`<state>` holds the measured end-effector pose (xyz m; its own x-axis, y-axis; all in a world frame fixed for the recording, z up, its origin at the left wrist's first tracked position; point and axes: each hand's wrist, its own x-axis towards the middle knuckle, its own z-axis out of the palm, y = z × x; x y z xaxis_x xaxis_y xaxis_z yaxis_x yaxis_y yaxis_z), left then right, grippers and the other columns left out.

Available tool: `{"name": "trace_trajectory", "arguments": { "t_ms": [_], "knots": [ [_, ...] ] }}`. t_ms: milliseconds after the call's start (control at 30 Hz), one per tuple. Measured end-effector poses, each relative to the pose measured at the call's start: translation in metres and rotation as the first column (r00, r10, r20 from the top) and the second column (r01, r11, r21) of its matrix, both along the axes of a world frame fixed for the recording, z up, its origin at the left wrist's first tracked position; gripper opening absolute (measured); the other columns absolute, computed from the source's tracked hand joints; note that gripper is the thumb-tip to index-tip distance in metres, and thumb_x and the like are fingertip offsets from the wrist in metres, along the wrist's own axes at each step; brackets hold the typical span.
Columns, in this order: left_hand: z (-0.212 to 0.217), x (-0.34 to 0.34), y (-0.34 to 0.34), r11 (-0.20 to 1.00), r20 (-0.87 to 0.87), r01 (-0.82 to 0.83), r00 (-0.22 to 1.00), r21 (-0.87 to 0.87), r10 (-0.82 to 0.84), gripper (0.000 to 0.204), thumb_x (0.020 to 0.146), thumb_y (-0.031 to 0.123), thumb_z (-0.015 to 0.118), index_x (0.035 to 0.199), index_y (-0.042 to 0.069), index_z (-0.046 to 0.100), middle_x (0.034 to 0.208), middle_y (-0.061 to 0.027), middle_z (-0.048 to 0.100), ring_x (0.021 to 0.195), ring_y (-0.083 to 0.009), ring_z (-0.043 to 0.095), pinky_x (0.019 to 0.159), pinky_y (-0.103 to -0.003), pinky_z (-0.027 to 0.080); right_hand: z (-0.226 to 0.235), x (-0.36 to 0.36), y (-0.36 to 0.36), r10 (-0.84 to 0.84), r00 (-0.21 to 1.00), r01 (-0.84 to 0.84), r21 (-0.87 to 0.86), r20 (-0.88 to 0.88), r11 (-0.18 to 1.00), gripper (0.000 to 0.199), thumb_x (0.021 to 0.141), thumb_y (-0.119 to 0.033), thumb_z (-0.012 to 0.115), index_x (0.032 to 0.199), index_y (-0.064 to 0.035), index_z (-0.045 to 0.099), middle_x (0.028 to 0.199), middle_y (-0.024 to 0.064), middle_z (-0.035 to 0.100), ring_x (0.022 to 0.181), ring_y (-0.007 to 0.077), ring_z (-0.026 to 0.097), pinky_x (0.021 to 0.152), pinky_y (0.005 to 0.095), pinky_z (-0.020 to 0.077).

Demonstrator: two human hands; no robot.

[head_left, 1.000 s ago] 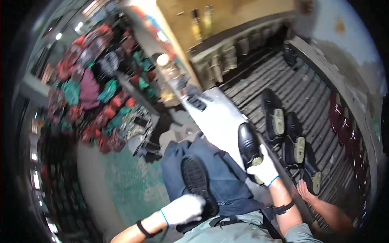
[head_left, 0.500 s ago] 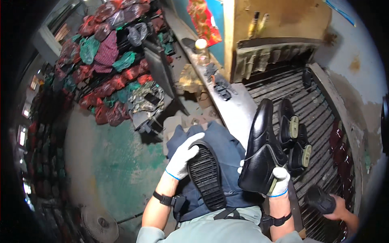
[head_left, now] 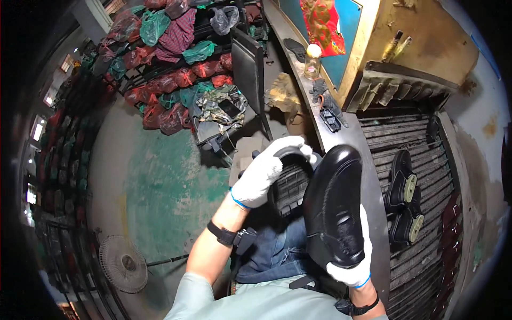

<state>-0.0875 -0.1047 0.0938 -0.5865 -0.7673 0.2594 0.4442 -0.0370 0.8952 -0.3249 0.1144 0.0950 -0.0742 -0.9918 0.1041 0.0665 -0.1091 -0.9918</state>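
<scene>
My left hand (head_left: 261,178), in a white knit glove with a blue cuff edge, grips a black shoe sole (head_left: 294,186) by its front rim. The sole's gridded face shows, and its rim curves under my fingers. In my right hand (head_left: 354,273), gloved the same way, is a black leather shoe (head_left: 333,208) held around its heel end, toe pointing away from me. Sole and shoe are side by side above my lap, overlapping in view; whether they touch I cannot tell. The shoe's underside is hidden.
A narrow metal bench (head_left: 358,133) carries a lidded jar (head_left: 312,63) and a black clip-like item (head_left: 330,120). Right of it, two black shoes (head_left: 401,178) lie on a roller conveyor (head_left: 426,160) below a boxy machine (head_left: 421,42). A fan (head_left: 125,264) stands left; bagged bundles (head_left: 160,82) fill racks.
Sole and shoe have been lifted off my lap and brought together. The shoe has turned from its side to show its top. Another person's hand with a dark shoe has left the lower right.
</scene>
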Motion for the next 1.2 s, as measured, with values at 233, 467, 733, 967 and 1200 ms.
{"name": "trace_trajectory", "arguments": {
  "t_ms": [233,467,733,967,1200],
  "knots": [
    [-0.012,0.012,0.012,1.0,0.1,0.008,0.995,-0.02,-0.006,0.11,0.095,0.079,0.071,0.166,0.0,0.044,0.157,-0.0174,0.063,0.147,-0.0302,0.06,0.128,-0.047,0.045,-0.018,0.009,0.006,0.051,0.963,-0.045,0.029,-0.266,0.999,0.119,0.067,-0.018,0.097,0.166,0.0112,0.039,0.155,0.0268,0.061,0.14,0.0368,0.065,0.122,0.0456,0.0486],
    [-0.003,0.011,0.009,0.997,0.096,0.072,0.993,0.036,-0.075,0.119,0.089,0.085,0.072,0.166,0.0,0.043,0.156,-0.0185,0.064,0.146,-0.0344,0.062,0.127,-0.051,0.046,-0.025,0.017,0.004,0.045,0.956,-0.046,0.006,-0.289,0.999,0.112,0.066,-0.017,0.098,0.161,0.0112,0.047,0.151,0.0273,0.063,0.14,0.039,0.064,0.123,0.0475,0.0473],
    [0.002,0.011,0.007,0.996,0.131,0.081,0.988,0.048,-0.086,0.124,0.084,0.09,0.072,0.165,0.0,0.046,0.154,-0.0182,0.064,0.146,-0.0328,0.062,0.127,-0.049,0.045,-0.031,0.017,-0.001,0.094,0.959,-0.087,0.038,-0.267,0.995,0.118,0.065,-0.017,0.099,0.165,0.0098,0.042,0.156,0.0269,0.061,0.143,0.0379,0.062,0.125,0.0465,0.0463],
    [-0.004,0.01,0.005,0.991,0.121,0.092,0.987,0.093,-0.103,0.13,0.082,0.091,0.072,0.168,-0.002,0.042,0.159,-0.0215,0.062,0.149,-0.0317,0.059,0.129,-0.047,0.043,-0.032,0.022,-0.009,0.09,0.972,-0.076,0.074,-0.216,0.994,0.12,0.067,-0.016,0.098,0.168,0.0094,0.038,0.155,0.0243,0.063,0.141,0.0316,0.065,0.123,0.0417,0.0488],
    [-0.001,0.016,0.01,0.995,0.081,0.046,0.995,0.092,-0.053,0.116,0.086,0.064,0.088,0.169,-0.003,0.042,0.163,-0.0204,0.06,0.153,-0.03,0.056,0.132,-0.045,0.039,-0.041,0.032,-0.018,0.061,0.981,-0.059,0.021,-0.183,0.998,0.117,0.069,-0.02,0.097,0.168,0.007,0.039,0.153,0.0239,0.065,0.136,0.0316,0.068,0.121,0.039,0.0496]
  ]
}}
